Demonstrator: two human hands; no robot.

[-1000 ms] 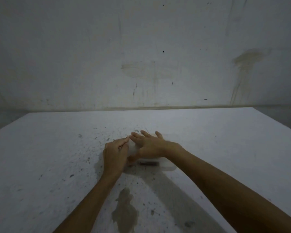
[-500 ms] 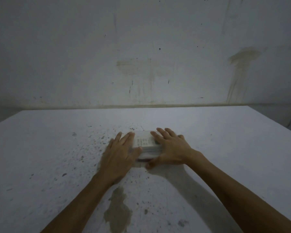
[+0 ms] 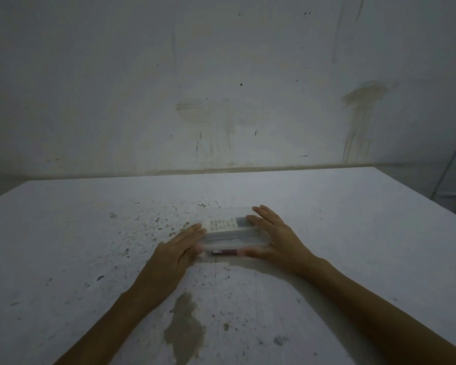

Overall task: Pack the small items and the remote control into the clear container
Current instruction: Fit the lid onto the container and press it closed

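A dim room seen from a head-worn camera looking forward and down. A wide white table (image 3: 353,233) fills the lower half of the view, its top scuffed and peppered with dark specks, with a brownish stain (image 3: 184,330) near the front edge, a little left of centre. Behind the table stands a pale wall (image 3: 142,88), grubby, with faint smears near the middle and a tan streak (image 3: 358,114) running down on the right. Near the middle of the table sits a low clear container (image 3: 232,238), lying lengthwise from left to right, with a clear lid on top. Through the plastic a white remote control (image 3: 225,223) shows, lying flat along the far side, its rows of buttons facing up. Along the near side, low in the container, a small dark reddish item (image 3: 225,252) is visible; it is too blurred to say what it is. Two bare forearms reach in from the bottom of the view. The left hand (image 3: 174,255) is flat and spread, fingers together, pressed against the container's left end. The right hand (image 3: 277,238) is likewise flat, fingers extended over the right end of the lid and thumb along the near wall. Neither hand is curled around anything; both palms bracket the container between them.
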